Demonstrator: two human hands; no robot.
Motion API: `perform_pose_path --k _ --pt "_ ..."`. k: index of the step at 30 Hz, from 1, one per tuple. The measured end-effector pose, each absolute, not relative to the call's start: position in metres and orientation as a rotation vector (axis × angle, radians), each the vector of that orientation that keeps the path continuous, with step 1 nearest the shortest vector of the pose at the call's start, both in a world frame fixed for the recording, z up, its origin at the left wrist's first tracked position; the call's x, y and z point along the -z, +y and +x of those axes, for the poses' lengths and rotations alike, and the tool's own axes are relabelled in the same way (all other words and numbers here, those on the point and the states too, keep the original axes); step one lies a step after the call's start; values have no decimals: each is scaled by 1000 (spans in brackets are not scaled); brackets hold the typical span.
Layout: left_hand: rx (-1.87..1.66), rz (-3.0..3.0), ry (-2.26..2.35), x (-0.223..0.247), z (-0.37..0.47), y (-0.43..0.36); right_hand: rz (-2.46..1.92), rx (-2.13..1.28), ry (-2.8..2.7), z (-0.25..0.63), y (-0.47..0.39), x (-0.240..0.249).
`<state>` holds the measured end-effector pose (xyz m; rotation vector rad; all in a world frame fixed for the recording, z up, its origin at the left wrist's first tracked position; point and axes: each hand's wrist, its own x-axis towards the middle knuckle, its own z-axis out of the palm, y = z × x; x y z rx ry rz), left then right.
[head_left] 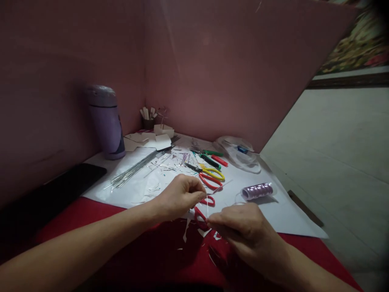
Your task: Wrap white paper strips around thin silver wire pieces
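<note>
A thin pale ribbon [208, 207] runs between my two hands above the front of the table. My left hand [181, 195] pinches its upper end between thumb and fingers, with a loose tail sticking out to the right. Lower and nearer, my right hand [246, 227] is closed with its fingertips on the lower end. Red-handled scissors [210, 201] lie beneath my hands, their blades mostly hidden by my left hand. A spool of shiny purple ribbon [257, 191] rests on its side on the white paper [273, 217], beyond my right hand.
Yellow-and-red-handled pliers [214, 174], green-handled pliers [211, 161] and a red cutter [219, 160] lie mid-table. Wire stems [133, 168] and scraps are on the left. A purple tumbler [106, 123] stands by the wall; a plastic bag [237, 150] sits at the back right.
</note>
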<state>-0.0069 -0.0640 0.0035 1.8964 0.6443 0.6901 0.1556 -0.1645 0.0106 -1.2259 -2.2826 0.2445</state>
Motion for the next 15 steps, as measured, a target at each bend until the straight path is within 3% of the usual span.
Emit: perform_pose_path --k 4,6,10,15 --pt "-592 2149 522 -1 -10 -69 -1289 141 -2363 164 -146 -49" --pt "-469 2066 404 -4 -12 -71 -1389 -76 -2282 177 -127 -56" --pt "-433 1710 385 -10 -12 -70 -1408 -862 -1941 197 -104 -29" --pt "-628 1702 626 -6 -8 -63 -1406 -926 -1904 175 -137 11"
